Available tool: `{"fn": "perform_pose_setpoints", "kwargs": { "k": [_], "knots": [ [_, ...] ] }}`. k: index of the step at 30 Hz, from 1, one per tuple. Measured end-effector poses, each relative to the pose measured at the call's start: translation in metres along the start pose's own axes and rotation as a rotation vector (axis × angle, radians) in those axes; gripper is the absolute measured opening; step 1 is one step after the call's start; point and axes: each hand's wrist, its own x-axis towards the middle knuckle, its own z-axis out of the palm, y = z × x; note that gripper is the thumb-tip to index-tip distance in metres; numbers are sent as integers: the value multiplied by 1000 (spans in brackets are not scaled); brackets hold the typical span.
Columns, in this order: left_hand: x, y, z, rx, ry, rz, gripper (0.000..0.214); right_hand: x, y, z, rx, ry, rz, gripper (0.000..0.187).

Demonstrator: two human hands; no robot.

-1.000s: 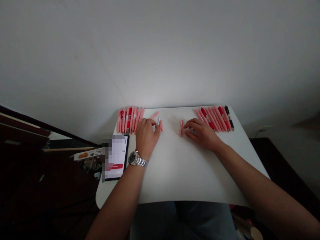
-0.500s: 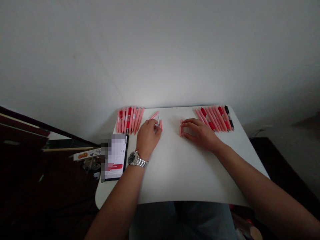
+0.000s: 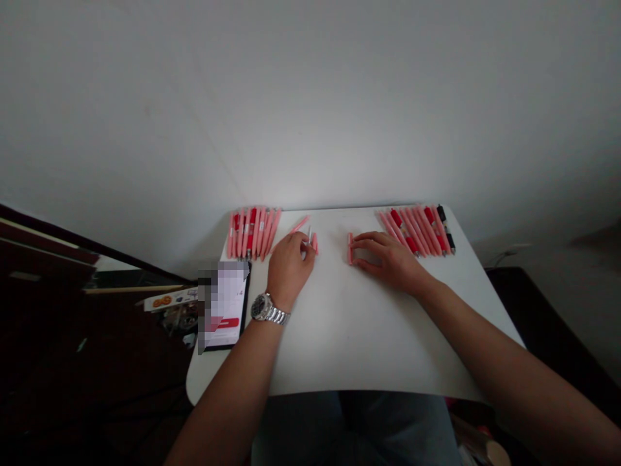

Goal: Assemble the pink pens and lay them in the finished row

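Note:
My left hand [image 3: 291,264] is curled closed above the white table. A thin whitish pen part [image 3: 309,232] sticks up between its fingertips, partly hidden by them. Just right of those fingers is a short pink pen piece [image 3: 315,243], and behind the knuckles lies a slim pink pen part [image 3: 301,224]. My right hand [image 3: 385,255] rests to the right, its thumb and fingers bent around the near side of a pink pen barrel [image 3: 350,249], fingertips touching it. A gap separates the two hands.
Pink and red pens lie in a row [image 3: 252,233] at the table's back left. Another row [image 3: 414,230], with a black pen [image 3: 446,230] at its end, is at the back right. A phone [image 3: 226,310] lies at the left edge of the table [image 3: 349,343], which meets a wall [image 3: 310,116].
The left hand has shifted very slightly right, with the whitish part still at its fingertips. The right hand and the pink barrel have stayed almost in place.

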Motion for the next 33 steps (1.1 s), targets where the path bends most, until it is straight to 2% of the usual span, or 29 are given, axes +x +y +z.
{"fn": "perform_pose_setpoints", "kwargs": {
  "k": [19,33],
  "knots": [
    [0,0,-2,3,51,-45,7,-1,-1,-2,-7,33,40,24],
    [2,3,-1,-71,63,-27,7,-1,-5,-1,-116,-34,22,36]
  ]
}}
